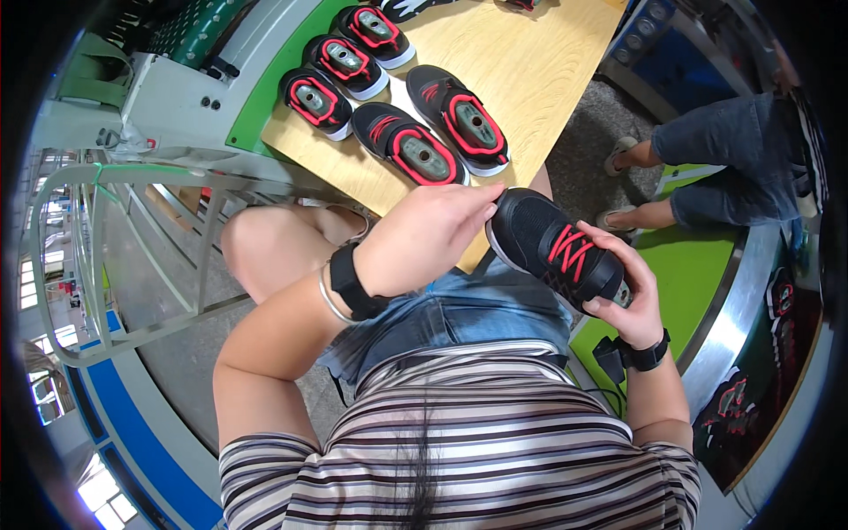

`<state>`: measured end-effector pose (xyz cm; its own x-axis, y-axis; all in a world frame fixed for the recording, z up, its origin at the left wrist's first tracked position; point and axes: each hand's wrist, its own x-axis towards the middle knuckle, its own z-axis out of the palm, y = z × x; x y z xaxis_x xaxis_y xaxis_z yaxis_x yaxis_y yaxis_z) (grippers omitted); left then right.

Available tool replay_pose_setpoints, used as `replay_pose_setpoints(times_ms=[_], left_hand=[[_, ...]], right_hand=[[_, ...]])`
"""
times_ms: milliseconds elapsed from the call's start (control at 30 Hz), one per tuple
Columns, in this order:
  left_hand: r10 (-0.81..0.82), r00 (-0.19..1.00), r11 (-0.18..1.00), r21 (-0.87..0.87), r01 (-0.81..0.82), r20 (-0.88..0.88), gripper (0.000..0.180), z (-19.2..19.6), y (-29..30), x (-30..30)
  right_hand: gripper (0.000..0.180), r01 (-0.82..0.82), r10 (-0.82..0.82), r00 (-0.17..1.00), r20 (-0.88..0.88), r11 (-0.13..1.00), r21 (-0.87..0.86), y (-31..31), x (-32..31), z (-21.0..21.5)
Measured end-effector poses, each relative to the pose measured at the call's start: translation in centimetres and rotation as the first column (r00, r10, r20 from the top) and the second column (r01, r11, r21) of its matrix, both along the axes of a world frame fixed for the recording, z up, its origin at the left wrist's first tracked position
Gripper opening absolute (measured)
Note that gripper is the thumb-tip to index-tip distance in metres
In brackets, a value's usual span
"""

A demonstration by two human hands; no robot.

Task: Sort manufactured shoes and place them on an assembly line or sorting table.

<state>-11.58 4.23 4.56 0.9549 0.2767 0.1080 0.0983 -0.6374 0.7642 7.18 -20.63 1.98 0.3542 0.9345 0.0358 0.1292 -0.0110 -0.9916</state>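
Observation:
A black sneaker (534, 237) with red crossed laces and a pale sole is held over my lap, its toe pointing up and to the left. My right hand (638, 296) grips it around the heel end, thumb on the near side and fingers on the far side. A bit of the grey-green last shows at the shoe's opening, beside my thumb. At the toe, my left hand (437, 231) is stretched flat with fingers together, the fingertips touching the shoe's front edge. The underside of the sole is mostly hidden.
On the wooden table (517, 53) ahead stand several matching sneakers (411, 152) with red-edged openings and lasts inside. A white metal rack (132, 265) is at my left. A green conveyor belt (680, 291) runs at my right, with another person's legs (720, 168) beyond it.

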Motion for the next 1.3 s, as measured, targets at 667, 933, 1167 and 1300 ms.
replay_pose_setpoints(times_ms=[667,933,1167,1300], left_hand=[[0.152,0.982,0.265,-0.952,-0.151,-0.113,0.054,-0.7,-1.7,2.2],[-0.085,0.971,0.441,-0.882,-0.165,-0.224,0.065,0.3,-3.0,1.1],[-0.112,0.935,0.555,-0.802,-0.222,-0.337,0.075,1.6,-3.0,1.0],[-0.086,0.969,0.586,-0.798,-0.14,-0.233,0.076,1.2,-3.5,1.0]], right_hand=[[0.028,0.058,-0.066,0.968,-0.244,0.997,-0.042,2.6,-0.8,0.2],[0.013,-0.005,-0.033,0.867,0.497,0.997,0.075,7.3,1.6,3.5],[0.013,-0.097,0.068,0.816,0.574,0.995,0.02,8.1,1.8,3.4],[0.014,-0.177,0.129,0.805,0.579,0.984,0.027,8.5,1.8,3.4]])
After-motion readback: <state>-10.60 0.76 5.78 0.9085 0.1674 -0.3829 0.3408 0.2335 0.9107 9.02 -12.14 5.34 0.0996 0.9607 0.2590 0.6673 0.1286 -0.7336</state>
